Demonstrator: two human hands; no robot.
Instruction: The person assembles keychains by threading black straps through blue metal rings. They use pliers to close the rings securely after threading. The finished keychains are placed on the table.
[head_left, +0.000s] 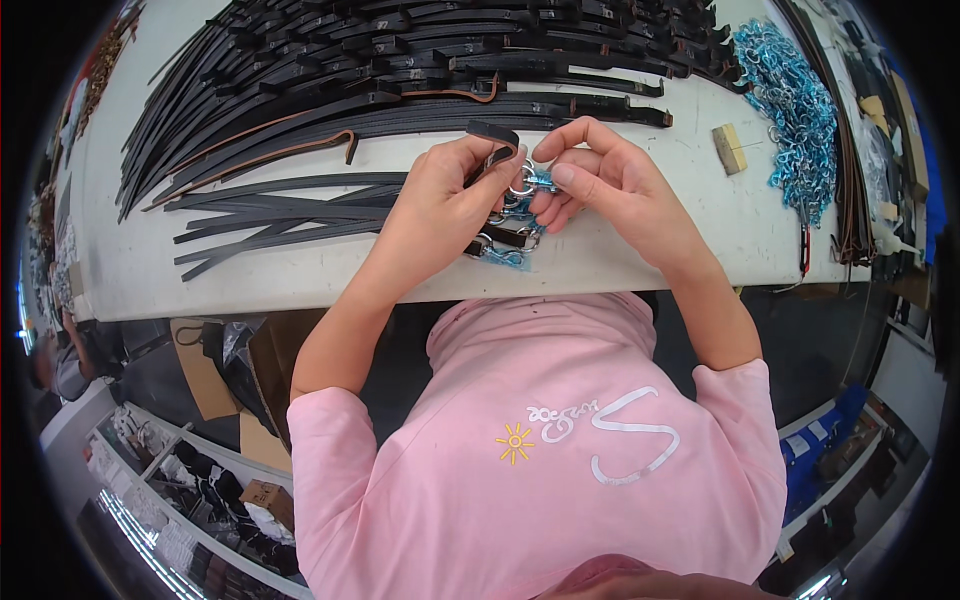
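Observation:
Near the table's front edge, my left hand (447, 200) pinches the end of a black leather strap (495, 131); its brown-edged tip curls up above the fingers. At that strap end is a metal snap hook (541, 181) with a silver ring and blue plastic wrap. My right hand (612, 185) has its thumb and lower fingers closed around the hook's wrapped body, while the index finger arches above. Just below the hands lie more blue-wrapped snap hooks (500, 250) on strap ends. Several black straps (285, 215) extend to the left from there.
Rows of black straps (420, 60) cover the back of the white table (130, 270). At the right are a heap of blue-wrapped snap hooks (795, 120), a small yellowish block (729, 149) and hanging brown straps (853, 215). A cardboard box (275, 365) stands below the table at left.

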